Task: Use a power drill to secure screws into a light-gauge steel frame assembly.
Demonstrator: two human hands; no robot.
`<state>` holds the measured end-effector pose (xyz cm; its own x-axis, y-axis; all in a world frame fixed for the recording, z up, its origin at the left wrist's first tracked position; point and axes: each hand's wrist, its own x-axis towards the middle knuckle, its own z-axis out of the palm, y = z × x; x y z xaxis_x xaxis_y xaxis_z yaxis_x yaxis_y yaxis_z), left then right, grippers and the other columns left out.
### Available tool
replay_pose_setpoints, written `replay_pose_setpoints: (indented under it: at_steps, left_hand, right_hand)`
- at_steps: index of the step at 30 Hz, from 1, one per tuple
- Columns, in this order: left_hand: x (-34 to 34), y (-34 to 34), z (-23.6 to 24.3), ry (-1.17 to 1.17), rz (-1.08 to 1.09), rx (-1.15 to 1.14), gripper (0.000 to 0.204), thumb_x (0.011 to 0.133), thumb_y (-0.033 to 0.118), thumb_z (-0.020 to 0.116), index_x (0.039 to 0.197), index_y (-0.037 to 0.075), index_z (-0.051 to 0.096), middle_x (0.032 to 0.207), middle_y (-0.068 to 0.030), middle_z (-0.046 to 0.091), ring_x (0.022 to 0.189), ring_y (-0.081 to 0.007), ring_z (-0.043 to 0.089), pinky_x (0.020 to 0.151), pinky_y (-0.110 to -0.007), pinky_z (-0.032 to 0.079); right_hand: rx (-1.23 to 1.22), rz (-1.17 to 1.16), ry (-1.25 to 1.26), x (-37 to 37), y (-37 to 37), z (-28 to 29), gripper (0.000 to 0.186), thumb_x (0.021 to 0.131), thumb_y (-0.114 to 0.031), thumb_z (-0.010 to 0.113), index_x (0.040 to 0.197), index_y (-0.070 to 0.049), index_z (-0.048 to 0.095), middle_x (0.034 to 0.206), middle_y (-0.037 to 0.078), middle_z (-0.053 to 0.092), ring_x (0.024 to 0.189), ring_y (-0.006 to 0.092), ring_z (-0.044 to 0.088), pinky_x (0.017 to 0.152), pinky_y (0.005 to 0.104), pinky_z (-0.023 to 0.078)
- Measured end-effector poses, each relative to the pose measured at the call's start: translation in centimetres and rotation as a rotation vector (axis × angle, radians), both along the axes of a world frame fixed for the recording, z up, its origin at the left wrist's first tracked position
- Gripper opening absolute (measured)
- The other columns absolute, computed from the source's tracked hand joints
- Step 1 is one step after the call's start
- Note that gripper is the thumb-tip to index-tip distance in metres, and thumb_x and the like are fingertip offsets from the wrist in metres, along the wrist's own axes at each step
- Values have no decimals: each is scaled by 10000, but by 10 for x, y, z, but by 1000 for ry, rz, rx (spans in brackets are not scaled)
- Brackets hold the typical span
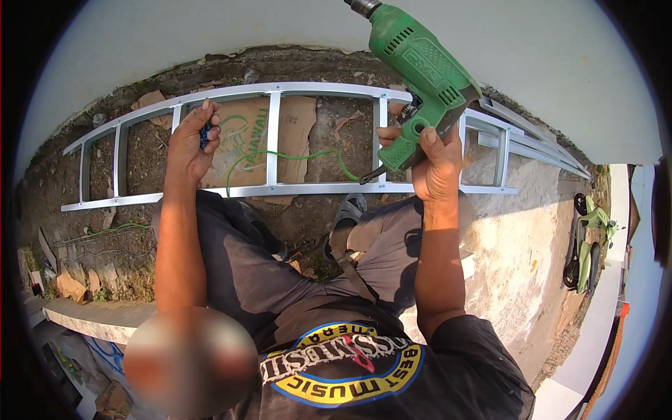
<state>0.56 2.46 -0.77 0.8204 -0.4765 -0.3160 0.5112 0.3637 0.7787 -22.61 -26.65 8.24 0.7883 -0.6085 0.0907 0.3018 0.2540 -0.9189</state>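
My right hand (439, 168) grips a green power drill (420, 66) near its handle, the fingers wrapped round behind it. The drill is tilted, with its metal chuck (364, 5) toward the upper left, cut off by the picture's edge. A bright green cord (301, 155) trails from near the handle's base across the frame below. My left hand (187, 145) is raised and closed on something small and dark blue (204, 134), too covered by the fingers to name. Beneath both hands lies a ladder-like silver metal frame (273, 140) with several crosspieces, small blue-green fasteners showing at some joints.
A flattened cardboard sheet (297, 129) lies on the dirt under the frame. Loose metal profiles (539, 143) rest at the right by the pale wall (210, 28). A concrete slab (518, 231) runs along the right, with a green scooter-like vehicle (588, 241) beyond. My feet are beside the frame.
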Motion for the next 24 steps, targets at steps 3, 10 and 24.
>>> replay_pose_setpoints:
  at_steps: [3, 10, 24]
  left_hand:
    - [0, -3, -2, 31, -1, -6, 310, 967, 283, 693, 1073, -1, 624, 826, -34, 600, 616, -78, 513, 446, -190, 361]
    - [-13, 14, -4, 80, 63, 32, 283, 1029, 238, 574, 1147, -15, 617, 891, -66, 631, 658, -104, 523, 506, -221, 394]
    - [-34, 49, -22, 63, 218, -64, 257, 1014, 232, 626, 1152, 17, 657, 822, -22, 592, 591, -59, 480, 434, -192, 352]
  right_hand:
    - [-8, 134, -25, 18, 8, 20, 526, 876, -148, 747, 1310, 16, 499, 1071, 224, 685, 794, 301, 727, 678, 425, 616]
    - [200, 254, -77, 0, 52, -23, 629, 945, -308, 667, 1435, 18, 445, 1280, 261, 616, 953, 313, 690, 829, 473, 596]
    - [55, 449, -34, 3, 94, -11, 601, 829, -161, 693, 1363, 47, 515, 1162, 196, 658, 895, 259, 686, 787, 360, 586]
